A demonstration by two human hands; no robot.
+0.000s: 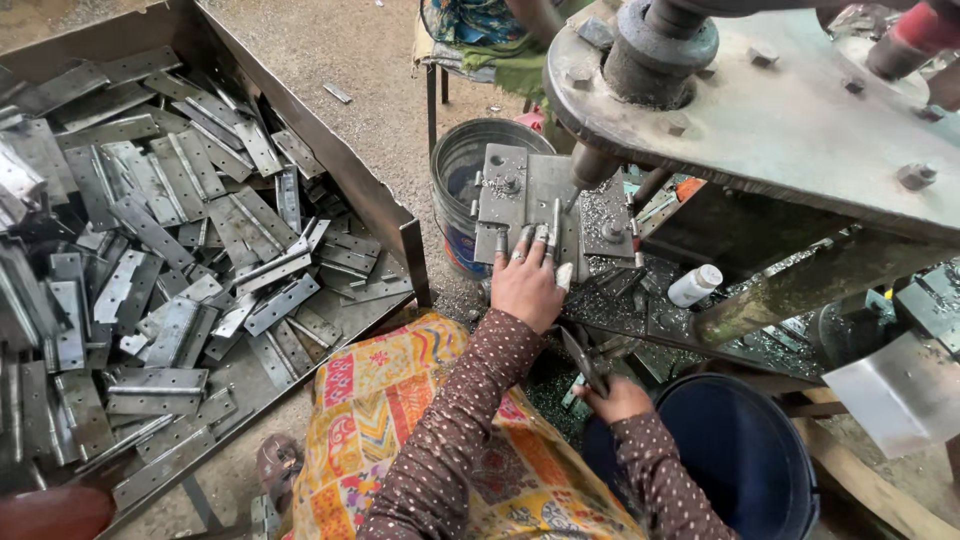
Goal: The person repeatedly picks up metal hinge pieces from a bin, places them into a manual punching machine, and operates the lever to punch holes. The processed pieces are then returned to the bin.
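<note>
Holding the hinge plate flat on the press fixture, your left hand has its fingers spread across the plate, just under the punch. Keep fingertips back from the punch line and the plate square against the stops. Your right hand pinches a second hinge over the blue bucket; hold it clear.

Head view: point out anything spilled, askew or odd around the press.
Metal shavings lie scattered over the press bed and ledge, around a small white bottle lying tipped on its side. The left hand presses a hinge on the fixture plate; the right hand holds another hinge.
</note>
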